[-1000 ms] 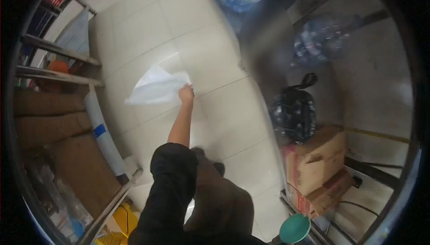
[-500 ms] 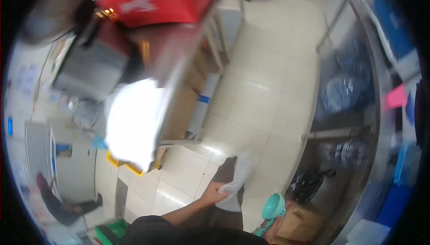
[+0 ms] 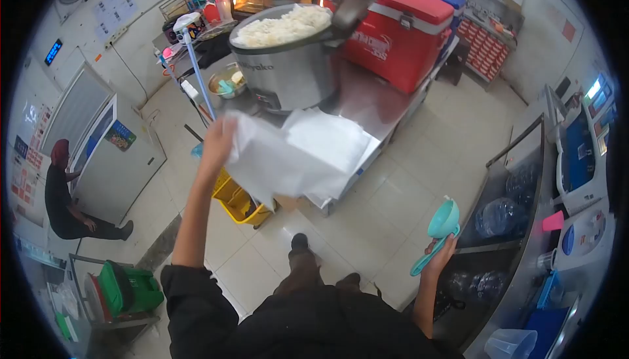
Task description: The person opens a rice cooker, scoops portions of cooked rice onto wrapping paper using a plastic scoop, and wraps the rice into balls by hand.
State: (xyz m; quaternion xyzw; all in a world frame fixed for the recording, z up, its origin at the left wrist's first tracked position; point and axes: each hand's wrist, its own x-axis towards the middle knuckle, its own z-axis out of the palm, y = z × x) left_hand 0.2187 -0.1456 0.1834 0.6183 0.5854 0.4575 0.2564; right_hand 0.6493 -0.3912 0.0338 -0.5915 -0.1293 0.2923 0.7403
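Note:
My left hand (image 3: 221, 139) is raised at the near left of the steel table, closed on one edge of a thin white paper sheet (image 3: 275, 162). The sheet hangs in the air and partly covers a stack of white paper (image 3: 334, 137) at the table's end. Out to the right, over the floor, my right hand (image 3: 440, 257) grips a turquoise scoop (image 3: 444, 220) by its handle, bowl upward. A few white bits stick to the bowl's rim. Behind the paper stands a large rice cooker (image 3: 288, 77), its lid up, heaped with white rice (image 3: 285, 26).
A red cooler box (image 3: 400, 38) sits on the steel table (image 3: 373, 106) beyond the cooker. Left of the cooker is a metal bowl (image 3: 228, 81). Under the table's end is a yellow bucket (image 3: 244, 211). Another person (image 3: 69, 195) bends at a white freezer (image 3: 121, 162). Shelves with bottles (image 3: 498, 218) line the right.
My view has swung up towards the table and cooker. My left hand has lifted the paper sheet from low over the floor to beside the stack. My right hand still holds the scoop.

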